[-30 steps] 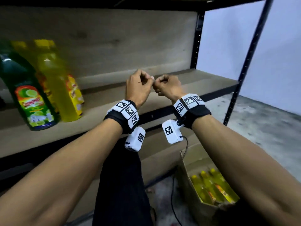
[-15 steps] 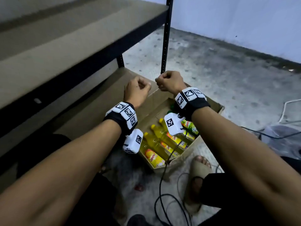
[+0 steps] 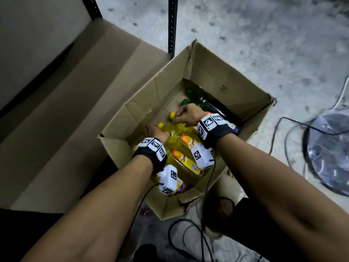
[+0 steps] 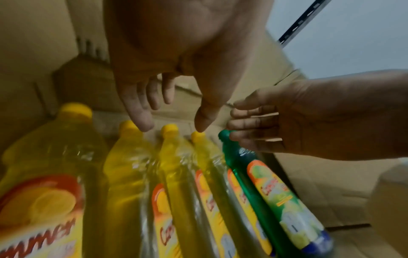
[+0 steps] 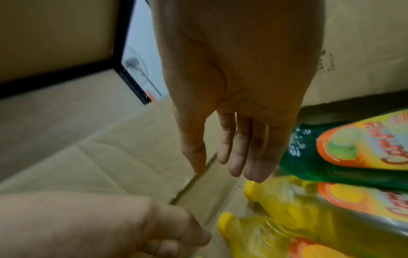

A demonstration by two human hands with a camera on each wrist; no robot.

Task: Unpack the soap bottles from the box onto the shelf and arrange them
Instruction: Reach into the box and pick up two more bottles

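An open cardboard box (image 3: 207, 76) sits on the floor beside the shelf's black upright (image 3: 171, 25). Several yellow soap bottles (image 3: 181, 148) lie in it side by side, with green bottles (image 3: 196, 97) along the far side. Both hands are inside the box. My left hand (image 3: 154, 131) hangs with its fingers spread just above the yellow caps (image 4: 170, 130) and holds nothing. My right hand (image 3: 186, 115) reaches over the necks. In the left wrist view its fingertips (image 4: 234, 136) touch a green cap (image 4: 224, 135). In the right wrist view the right hand (image 5: 225, 157) has straight fingers above a yellow cap (image 5: 250, 189).
The low shelf board (image 3: 56, 110) lies left of the box. Black cables (image 3: 188, 233) run over the concrete floor near my foot (image 3: 224, 207). A round object wrapped in plastic (image 3: 328, 152) stands at the right.
The view has dropped from the shelf to the box. Both hands, held as fists above it half a second ago, have gone down into it and their fingers have opened.
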